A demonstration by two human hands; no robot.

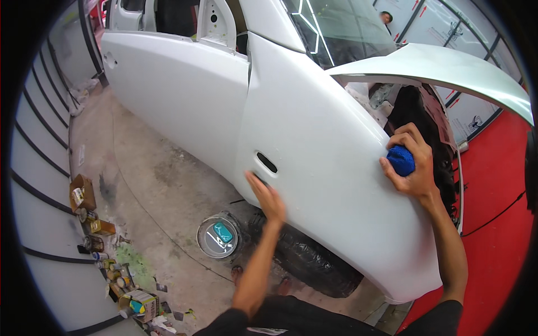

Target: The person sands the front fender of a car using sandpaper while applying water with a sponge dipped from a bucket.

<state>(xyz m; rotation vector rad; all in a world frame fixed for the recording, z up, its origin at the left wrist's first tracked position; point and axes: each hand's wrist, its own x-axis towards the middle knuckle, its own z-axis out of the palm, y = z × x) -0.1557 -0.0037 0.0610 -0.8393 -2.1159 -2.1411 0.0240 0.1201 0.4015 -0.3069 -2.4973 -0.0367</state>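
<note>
A white car fender (319, 151) fills the middle of the view, with small droplets on it and a dark oval slot (267, 162) in its side. My right hand (413, 162) is closed around a balled blue cloth (401, 161) at the fender's upper edge, beside the engine bay. My left hand (268, 200) lies flat near the slot, fingers stretched out, holding nothing. Its fingertips are just below the slot. Whether the whole palm touches the panel is hard to make out.
On the floor stands a bucket (203, 238) with a teal sponge (222, 232) in it, next to the dark-covered wheel (314, 260). The raised hood (448, 64) is at right. Cans and boxes (102, 227) line the left wall. A person (386, 18) is far behind.
</note>
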